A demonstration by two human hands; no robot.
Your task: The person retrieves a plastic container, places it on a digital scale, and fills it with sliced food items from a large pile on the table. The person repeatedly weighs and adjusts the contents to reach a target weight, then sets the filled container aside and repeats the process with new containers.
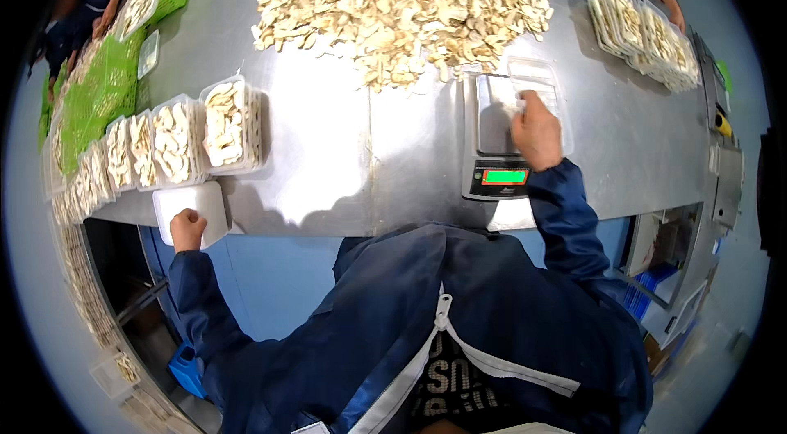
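Note:
My left hand [188, 230], its fingers curled, is over a square white plastic container or stack of lids [212, 209] at the table's front edge. To the right, my right hand [537, 131] overlaps a clear plastic container [562, 96] at the right side of a digital scale [482, 120]. Its fingers are bent, with a small pale bit at the fingertips; whether they grip the container's wall cannot be seen. The container reaches past the right edge of the scale's plate. On the scale a display [504, 176] glows green.
A large heap of dried, pale slices [399, 3] covers the table's far middle. Filled clear tubs [224, 123] line the left; stacked filled tubs [645, 34] stand far right. Green plastic baskets [107, 90] are beyond the left tubs. Co-workers' arms [671, 3] show at both far corners.

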